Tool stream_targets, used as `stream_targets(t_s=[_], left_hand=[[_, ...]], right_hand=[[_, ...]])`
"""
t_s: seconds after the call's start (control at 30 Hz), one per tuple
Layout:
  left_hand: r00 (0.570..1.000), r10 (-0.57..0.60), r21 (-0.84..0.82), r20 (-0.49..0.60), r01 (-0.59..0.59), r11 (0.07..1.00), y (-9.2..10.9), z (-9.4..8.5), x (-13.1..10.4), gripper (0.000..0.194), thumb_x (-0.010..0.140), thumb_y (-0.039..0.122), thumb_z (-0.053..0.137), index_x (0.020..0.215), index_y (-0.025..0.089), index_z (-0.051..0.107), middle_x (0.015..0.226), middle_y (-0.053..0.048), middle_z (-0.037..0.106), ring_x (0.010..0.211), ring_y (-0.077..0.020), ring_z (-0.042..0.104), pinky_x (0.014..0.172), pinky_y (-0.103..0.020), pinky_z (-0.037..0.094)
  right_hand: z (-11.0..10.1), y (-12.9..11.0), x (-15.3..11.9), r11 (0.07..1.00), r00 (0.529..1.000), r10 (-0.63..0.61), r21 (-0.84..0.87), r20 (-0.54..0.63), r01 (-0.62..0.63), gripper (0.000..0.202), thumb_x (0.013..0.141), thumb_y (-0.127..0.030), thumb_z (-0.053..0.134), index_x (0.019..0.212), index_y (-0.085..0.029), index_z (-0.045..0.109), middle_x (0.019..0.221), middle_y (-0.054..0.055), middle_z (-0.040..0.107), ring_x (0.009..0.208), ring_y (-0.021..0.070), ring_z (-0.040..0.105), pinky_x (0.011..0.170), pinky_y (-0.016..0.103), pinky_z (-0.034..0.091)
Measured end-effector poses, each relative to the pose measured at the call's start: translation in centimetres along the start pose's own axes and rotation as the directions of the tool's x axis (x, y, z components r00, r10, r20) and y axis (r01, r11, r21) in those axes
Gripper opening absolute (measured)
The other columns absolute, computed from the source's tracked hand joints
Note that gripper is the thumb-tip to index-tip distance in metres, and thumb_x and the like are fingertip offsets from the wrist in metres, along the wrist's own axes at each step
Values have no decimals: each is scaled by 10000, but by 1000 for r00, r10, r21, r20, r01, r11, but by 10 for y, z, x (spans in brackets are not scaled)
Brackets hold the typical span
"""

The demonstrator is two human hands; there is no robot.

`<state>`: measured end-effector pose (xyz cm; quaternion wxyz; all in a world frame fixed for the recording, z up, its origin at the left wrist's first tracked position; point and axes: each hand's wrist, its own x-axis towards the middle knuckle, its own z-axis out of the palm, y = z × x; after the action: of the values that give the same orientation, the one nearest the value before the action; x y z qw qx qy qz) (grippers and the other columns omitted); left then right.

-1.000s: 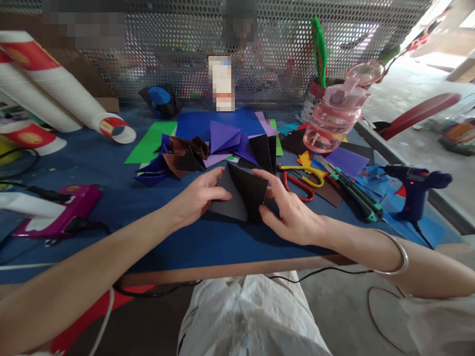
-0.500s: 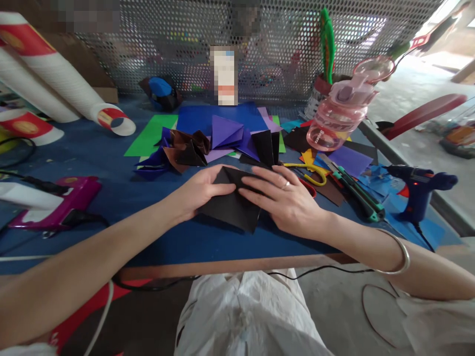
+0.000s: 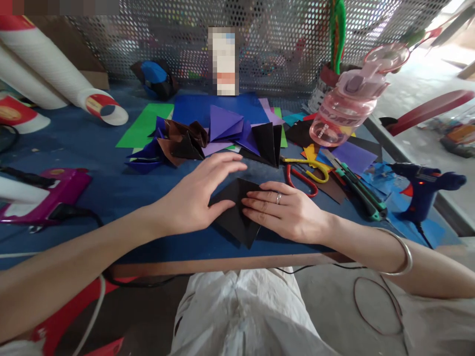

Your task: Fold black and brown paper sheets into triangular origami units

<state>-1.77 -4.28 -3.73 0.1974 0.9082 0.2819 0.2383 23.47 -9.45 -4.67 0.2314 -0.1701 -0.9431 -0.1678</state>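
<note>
Black folded paper, roughly kite-shaped, lies on the near part of the blue tabletop, between the two hands and just in from the front edge. Part of its right side is hidden under the right hand; its left corner is covered by the left hand. Folds are hard to read, dark on dark; layers cannot be counted.

Left hand: open, thumb laid on the sheet's left part, fingers extended together above its far left side. Right hand: fingers close together, laid flat over the right part, ring on one. Its thumb is out of sight, so cannot tell whether it pinches from below.

Paper cup stacks and purple power strip run off the left side of the view. Upright object at the back is pixelated, unidentifiable. Brown and blue folded pieces overlap beyond the left hand; where one ends and the next begins is unclear. Red-handled scissors lie partly under yellow-handled scissors, near the right hand.

Against half a second ago: left fingers have come up off the far edge, thumb still on the paper; right fingers sit a little lower on it. More of the red handles shows. A second ago the sheet stood opened between both hands; now it lies flatter. Background sits higher in view.
</note>
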Motion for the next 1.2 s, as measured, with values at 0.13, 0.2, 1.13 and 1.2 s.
stream_targets(t_s=[0.13,0.2,1.13,1.2], left_hand=[[951,308,114,29,-309,944,-1,1,-20,434,936,422,683,1268,149,615,1318,-146,690,1269,-274,638,1118,-445,513],[928,373,198,19,-369,908,-2,3,-28,485,895,503,719,1186,120,659,1180,-147,756,1098,-270,729,1002,-413,596],[984,71,-1,-166,-72,997,22,17,-49,109,987,136,578,1054,220,563,755,47,714,601,-111,669,568,-240,515],[990,71,34,-121,-68,997,19,16,-50,101,1002,146,544,1066,216,577,822,22,731,693,-127,699,652,-242,553]], right_hand=[[2,0,0,999,1000,11,48,21,-12,323,1040,-108,425,1085,-83,744,1177,109,777,1096,209,751,1007,381,608],[2,0,0,998,999,23,62,37,-25,312,1034,-102,437,1053,-88,749,1163,99,782,1089,212,754,993,376,616],[-4,-21,14,641,736,667,415,117,-646,177,1004,-268,606,872,-160,653,664,-13,678,588,98,581,644,243,483],[-2,-21,14,627,713,688,382,135,-679,192,1001,-277,611,859,-157,657,652,-18,671,579,93,574,654,246,467]])
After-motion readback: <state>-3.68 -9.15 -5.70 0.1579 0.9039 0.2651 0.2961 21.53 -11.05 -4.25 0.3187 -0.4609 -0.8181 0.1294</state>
